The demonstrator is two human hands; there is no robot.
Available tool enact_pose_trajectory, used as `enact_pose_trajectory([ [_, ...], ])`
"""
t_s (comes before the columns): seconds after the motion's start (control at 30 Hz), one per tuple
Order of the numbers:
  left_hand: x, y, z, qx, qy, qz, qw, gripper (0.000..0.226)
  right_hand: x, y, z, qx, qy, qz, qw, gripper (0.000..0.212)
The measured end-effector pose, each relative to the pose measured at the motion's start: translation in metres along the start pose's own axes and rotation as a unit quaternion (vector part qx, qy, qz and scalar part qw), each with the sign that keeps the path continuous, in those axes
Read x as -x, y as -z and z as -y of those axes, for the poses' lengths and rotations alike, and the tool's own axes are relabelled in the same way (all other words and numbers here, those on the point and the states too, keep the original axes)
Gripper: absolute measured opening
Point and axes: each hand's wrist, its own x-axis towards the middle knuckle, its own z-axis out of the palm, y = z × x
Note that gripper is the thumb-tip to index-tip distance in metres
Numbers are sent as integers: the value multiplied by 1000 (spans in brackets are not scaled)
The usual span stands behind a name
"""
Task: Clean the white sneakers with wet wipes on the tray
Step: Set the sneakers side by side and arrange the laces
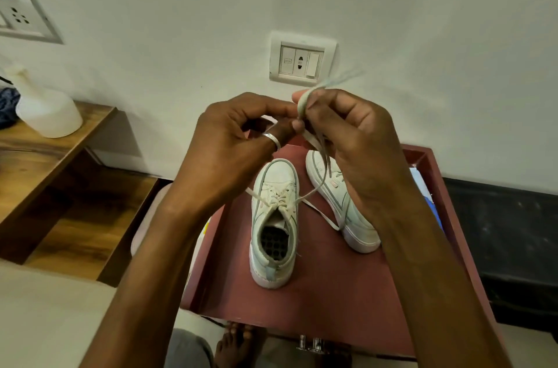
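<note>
Sneakers point(273, 186) upright on tray point(347, 292), long axes front-back, toes twd wall point(181, 5).

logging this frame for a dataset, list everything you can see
sneakers: 2, white, side by side on tray
tray: 1, maroon, below the hands
lace: 1, off-white, held above tray
blue-white item: 1, tray's right edge, mostly hidden
spray bottle: 1, white, on wooden shelf, left
wall sockets: 2, white, centre and far left
ring: 1, silver, left hand
foot: 1 seen, bare, bottom edge
left hand: fingers pinch lace
right hand: fingers grip lace
</note>
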Motion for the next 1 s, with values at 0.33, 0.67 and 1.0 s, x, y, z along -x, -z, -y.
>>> enact_pose_trajectory([
  [0.33,0,0,12,33,81,23,996,20,-1,-2,-10,55,-14,54,997,33],
  [0.67,2,-2,12,100,109,62,987,15,1,-2,-10,152,26,-6,988,16],
  [1.0,0,7,16,104,75,-74,989,34,-5,9,-12,206,59,-177,961,17],
])
